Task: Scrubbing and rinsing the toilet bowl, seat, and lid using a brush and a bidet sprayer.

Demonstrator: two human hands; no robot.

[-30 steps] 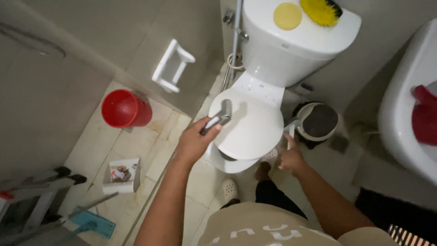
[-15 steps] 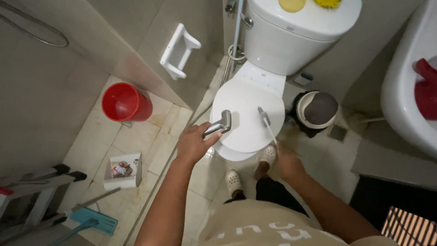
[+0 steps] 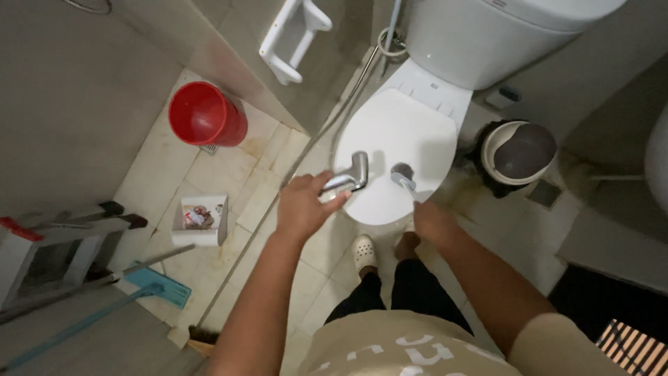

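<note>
1. Hands first: the left hand (image 3: 304, 207) is wrapped around the handle of a chrome bidet sprayer (image 3: 350, 178), fingers curled tight on it, with the nozzle head held over the front left part of the closed toilet lid (image 3: 396, 132).
2. Hose: the sprayer's hose (image 3: 327, 125) runs from the left hand up along the side of the toilet towards the wall beside the cistern (image 3: 487, 35).
3. Right hand (image 3: 430, 221): it is closed on the handle of a toilet brush (image 3: 402, 174), whose dark head rests on or just above the lid, just beside the sprayer head; I cannot tell whether it touches.
4. Toilet: the white lid is down and covers the bowl; both tools are over its front half.
5. Feet: a white clog (image 3: 363, 252) stands on the tiled floor just in front of the bowl, below the hands.
6. Right of the toilet: a small round waste bin (image 3: 518, 153) with a dark swing lid stands close to the bowl.
7. Left of the toilet: a red bucket (image 3: 207, 115) stands on the tiles near the wall, and a small open white box (image 3: 200, 219) sits nearer the person.
8. Wall: a white toilet-roll holder (image 3: 292, 35) is fixed above the bucket.
9. Bottom left: a blue-headed mop (image 3: 156, 285) lies on the floor beside a step stool (image 3: 62, 244).
</note>
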